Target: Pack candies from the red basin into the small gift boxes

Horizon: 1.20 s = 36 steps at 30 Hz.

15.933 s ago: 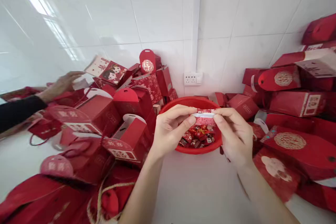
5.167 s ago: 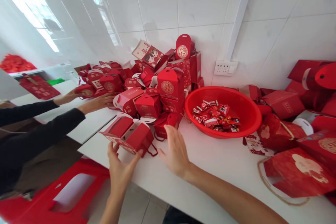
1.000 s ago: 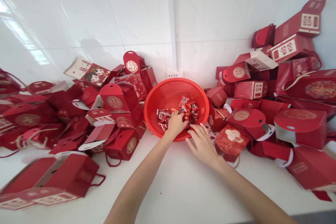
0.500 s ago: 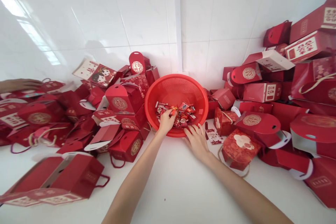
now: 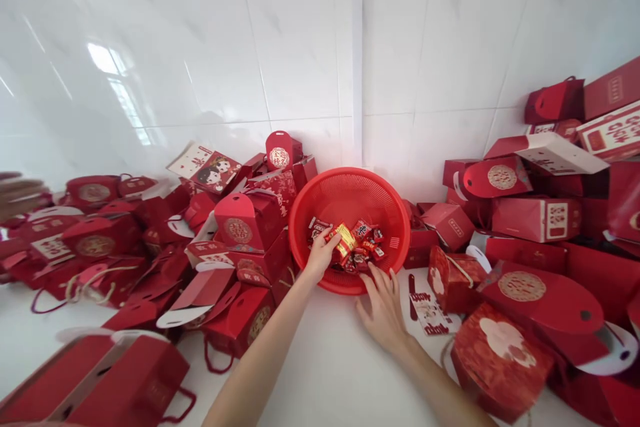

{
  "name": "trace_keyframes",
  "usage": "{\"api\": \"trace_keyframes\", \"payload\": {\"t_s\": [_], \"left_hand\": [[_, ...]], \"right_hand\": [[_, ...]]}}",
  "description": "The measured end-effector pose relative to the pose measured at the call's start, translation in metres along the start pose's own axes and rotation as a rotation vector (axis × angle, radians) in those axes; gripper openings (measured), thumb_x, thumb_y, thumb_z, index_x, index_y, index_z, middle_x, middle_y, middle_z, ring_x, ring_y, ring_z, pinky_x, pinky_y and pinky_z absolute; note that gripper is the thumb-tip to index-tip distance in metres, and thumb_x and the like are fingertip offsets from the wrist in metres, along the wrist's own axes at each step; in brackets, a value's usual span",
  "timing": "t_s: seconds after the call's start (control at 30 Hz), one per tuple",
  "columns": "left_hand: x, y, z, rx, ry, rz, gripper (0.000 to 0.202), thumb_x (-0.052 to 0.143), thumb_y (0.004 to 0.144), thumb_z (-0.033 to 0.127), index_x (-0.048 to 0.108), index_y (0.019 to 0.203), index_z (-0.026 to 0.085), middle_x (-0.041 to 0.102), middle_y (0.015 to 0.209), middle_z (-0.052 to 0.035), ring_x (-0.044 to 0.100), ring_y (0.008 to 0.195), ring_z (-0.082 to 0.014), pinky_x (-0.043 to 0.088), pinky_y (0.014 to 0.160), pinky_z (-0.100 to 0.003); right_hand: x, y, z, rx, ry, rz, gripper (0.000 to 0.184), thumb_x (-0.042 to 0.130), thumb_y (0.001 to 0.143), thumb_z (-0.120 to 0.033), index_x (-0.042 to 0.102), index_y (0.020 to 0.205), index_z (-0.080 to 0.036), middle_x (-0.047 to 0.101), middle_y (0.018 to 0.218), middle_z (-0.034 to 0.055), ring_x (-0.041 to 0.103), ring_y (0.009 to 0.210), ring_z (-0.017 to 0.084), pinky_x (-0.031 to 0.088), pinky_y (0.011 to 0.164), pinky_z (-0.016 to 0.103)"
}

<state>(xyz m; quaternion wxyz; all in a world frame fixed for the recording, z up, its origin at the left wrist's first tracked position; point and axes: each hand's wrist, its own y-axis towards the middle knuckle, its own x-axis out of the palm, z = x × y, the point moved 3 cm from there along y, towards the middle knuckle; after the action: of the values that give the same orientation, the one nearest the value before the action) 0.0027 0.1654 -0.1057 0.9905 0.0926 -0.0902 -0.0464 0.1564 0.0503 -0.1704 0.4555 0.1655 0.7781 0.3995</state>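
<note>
**One hand in the sweets, the other at the rim**

Head view: the red basket (image 5: 350,195) sits on the white counter (image 5: 330,373), pushed back towards the tiled wall (image 5: 300,47). Its near rim faces the person, so both arms reach it without stretching. A small heap of wrapped sweets (image 5: 369,248) lies low in the front of the basket, on the side nearest the hands.

The left hand (image 5: 319,257) reaches over the near rim. Its thumb and fingers are pinched on a gold-wrapped sweet (image 5: 345,240), which is raised slightly above the heap and stands out in colour from the red wrappers.

The right hand (image 5: 384,301) lies on the counter with its fingers spread and holds nothing. Its fingertips are at the basket's near rim. It seems placed there to keep the light basket from sliding while the other hand picks through it.

Red gift boxes (image 5: 245,227) are piled on both sides of the basket, many tipped over or with their flaps open. This leaves a bare strip of counter in front for the arms. A printed card (image 5: 429,312) lies flat just right of the right hand.

At the far left edge is another person's hand (image 5: 17,193), blurred, well apart from the basket.
</note>
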Motion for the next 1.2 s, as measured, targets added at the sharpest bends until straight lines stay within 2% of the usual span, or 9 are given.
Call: {"api": "trace_keyframes", "payload": {"t_s": [0.17,0.33,0.47,0.63,0.73,0.8,0.93,1.07,1.2], "left_hand": [[0.001,-0.013,0.011,0.127,0.076,-0.119,0.043,0.079,0.080,0.043,0.072,0.114,0.016,0.076,0.115,-0.0118,0.069,0.110,-0.0272,0.050,0.105,-0.043],[0.008,-0.062,0.032,0.736,0.582,-0.167,0.029,0.056,0.095,0.018,0.076,0.115,0.026,0.051,0.154,-0.0092,0.044,0.145,-0.0266,0.034,0.121,-0.051],[0.022,-0.106,0.053,1.084,0.822,-0.173,0.045,0.052,0.090,0.004,0.070,0.124,0.028,0.029,0.168,-0.0077,0.032,0.152,-0.0284,0.033,0.121,-0.056],[0.034,-0.138,0.088,1.199,0.784,-0.254,0.043,0.057,0.082,0.009,0.069,0.121,0.023,0.018,0.171,-0.0083,0.030,0.152,-0.0357,0.027,0.122,-0.063],[0.028,-0.143,0.099,1.182,0.712,-0.298,0.038,0.059,0.084,0.022,0.069,0.121,0.022,0.025,0.168,-0.0106,0.034,0.150,-0.0381,0.029,0.121,-0.064],[0.016,-0.135,0.102,1.095,0.670,-0.224,0.036,0.058,0.089,0.026,0.069,0.123,0.021,0.042,0.159,-0.0138,0.046,0.143,-0.0343,0.039,0.117,-0.057],[-0.008,-0.096,0.088,0.679,0.738,-0.089,0.024,0.053,0.094,0.021,0.073,0.108,0.019,0.075,0.110,-0.0095,0.070,0.105,-0.0213,0.056,0.097,-0.037],[-0.009,-0.071,0.058,0.297,1.085,-0.307,0.026,0.064,0.081,0.017,0.074,0.105,0.018,0.076,0.109,-0.0082,0.071,0.100,-0.0240,0.055,0.092,-0.035],[0.003,-0.089,0.047,0.193,1.239,-0.573,0.020,0.058,0.087,0.020,0.076,0.096,0.020,0.077,0.101,-0.0061,0.070,0.094,-0.0224,0.052,0.085,-0.030]], "right_hand": [[-0.016,0.019,-0.003,0.284,0.488,0.181,0.030,0.057,0.091,-0.035,0.062,0.117,-0.020,0.066,0.131,0.0162,0.060,0.125,0.032,0.047,0.106,0.056],[-0.032,0.051,-0.023,0.734,1.235,0.015,0.047,0.061,0.087,-0.064,0.062,0.110,-0.023,0.072,0.116,0.0104,0.071,0.100,0.026,0.058,0.090,0.046],[-0.061,0.063,-0.041,0.781,1.423,0.029,0.050,0.081,0.074,-0.054,0.065,0.111,-0.025,0.072,0.119,0.0074,0.068,0.110,0.026,0.055,0.096,0.042],[-0.093,0.066,-0.054,0.717,1.441,0.007,0.035,0.086,0.071,-0.038,0.070,0.100,-0.026,0.075,0.106,0.0030,0.069,0.100,0.020,0.056,0.093,0.037],[-0.104,0.068,-0.050,0.684,1.361,0.008,0.030,0.084,0.070,-0.032,0.071,0.096,-0.026,0.075,0.100,0.0026,0.070,0.097,0.020,0.057,0.087,0.035],[-0.107,0.070,-0.039,0.685,1.264,0.071,0.029,0.082,0.069,-0.030,0.070,0.095,-0.025,0.075,0.099,0.0032,0.070,0.097,0.021,0.056,0.087,0.036],[-0.106,0.072,-0.012,0.728,1.100,0.253,0.032,0.077,0.068,-0.028,0.066,0.097,-0.024,0.074,0.100,0.0044,0.070,0.097,0.022,0.056,0.089,0.040],[-0.099,0.071,0.000,0.680,0.927,0.338,0.031,0.072,0.069,-0.028,0.063,0.098,-0.023,0.071,0.100,0.0054,0.069,0.098,0.023,0.054,0.093,0.043],[-0.096,0.070,-0.003,0.585,0.767,0.325,0.023,0.064,0.073,-0.024,0.059,0.096,-0.023,0.069,0.095,0.0054,0.068,0.092,0.022,0.055,0.090,0.041]]}}
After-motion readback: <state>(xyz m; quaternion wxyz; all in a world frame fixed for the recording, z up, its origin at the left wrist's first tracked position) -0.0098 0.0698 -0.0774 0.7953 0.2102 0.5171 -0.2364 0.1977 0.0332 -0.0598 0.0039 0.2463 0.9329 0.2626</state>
